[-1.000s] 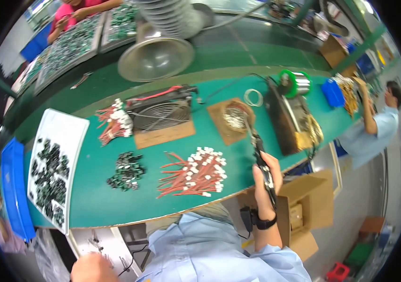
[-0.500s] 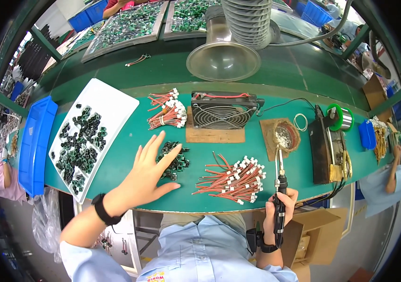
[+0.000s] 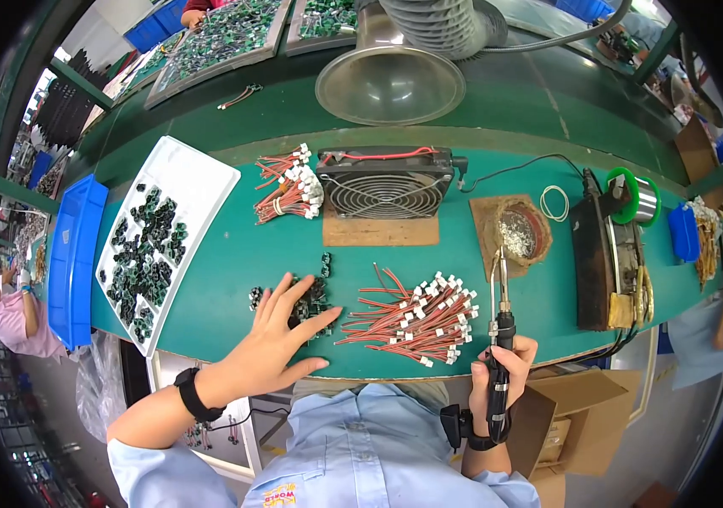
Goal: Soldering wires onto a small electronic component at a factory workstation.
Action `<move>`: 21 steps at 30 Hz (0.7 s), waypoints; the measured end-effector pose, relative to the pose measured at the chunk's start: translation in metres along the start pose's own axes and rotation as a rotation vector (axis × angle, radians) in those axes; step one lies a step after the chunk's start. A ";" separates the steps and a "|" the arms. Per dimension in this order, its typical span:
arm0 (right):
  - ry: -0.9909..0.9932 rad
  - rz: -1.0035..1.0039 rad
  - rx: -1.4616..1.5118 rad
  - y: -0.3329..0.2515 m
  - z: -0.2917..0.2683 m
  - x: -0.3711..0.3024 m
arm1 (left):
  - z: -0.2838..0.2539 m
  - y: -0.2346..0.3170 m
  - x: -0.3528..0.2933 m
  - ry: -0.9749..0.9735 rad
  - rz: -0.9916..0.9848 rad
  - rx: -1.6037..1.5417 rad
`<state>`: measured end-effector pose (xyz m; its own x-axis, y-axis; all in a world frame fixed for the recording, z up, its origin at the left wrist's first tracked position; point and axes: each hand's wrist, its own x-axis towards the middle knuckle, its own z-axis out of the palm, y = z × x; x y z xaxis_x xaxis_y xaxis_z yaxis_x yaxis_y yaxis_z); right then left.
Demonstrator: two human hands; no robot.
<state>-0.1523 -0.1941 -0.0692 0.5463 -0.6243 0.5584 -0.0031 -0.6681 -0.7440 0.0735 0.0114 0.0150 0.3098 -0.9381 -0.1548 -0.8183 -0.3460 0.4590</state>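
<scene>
My left hand [image 3: 270, 345] lies with fingers spread over a small pile of dark green circuit boards [image 3: 319, 298], its fingertips on or just above them. One small board stands a little apart, beyond the pile. In my right hand [image 3: 520, 362] is a soldering iron [image 3: 504, 332], gripped by its black handle, with a thin metal tube beside its shaft. Its tip points away from me, at the near rim of a round brown pot [image 3: 539, 239] holding whitish bits. Between the hands lies a loose heap of red and black wire leads [image 3: 412, 320] with white connectors.
A white tray [image 3: 200, 169] of small boards and a blue bin [image 3: 76, 254] stand at left. Behind are bundled leads [image 3: 289, 193], a fan [image 3: 388, 188] and a metal extractor hood [image 3: 391, 89]. At right are a dark box [image 3: 592, 275] and a solder spool [image 3: 645, 201].
My left hand has come down and nearer onto the boards, and some have spread, one now lying apart. The soldering iron stays in my right hand, almost unmoved. The view has shifted slightly.
</scene>
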 end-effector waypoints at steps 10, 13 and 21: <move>0.006 0.056 0.093 -0.005 0.001 0.000 | 0.037 0.035 -0.009 0.421 -0.096 0.103; -0.003 0.045 0.112 -0.003 -0.001 -0.001 | 0.052 0.039 0.004 0.466 -0.150 0.138; -0.007 0.065 0.137 -0.004 -0.008 0.000 | 0.047 0.038 0.004 0.461 -0.170 0.208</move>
<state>-0.1587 -0.1946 -0.0633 0.5545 -0.6614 0.5051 0.0754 -0.5645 -0.8220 0.0203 -0.0060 -0.0095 0.5890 -0.7803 0.2105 -0.8020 -0.5324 0.2708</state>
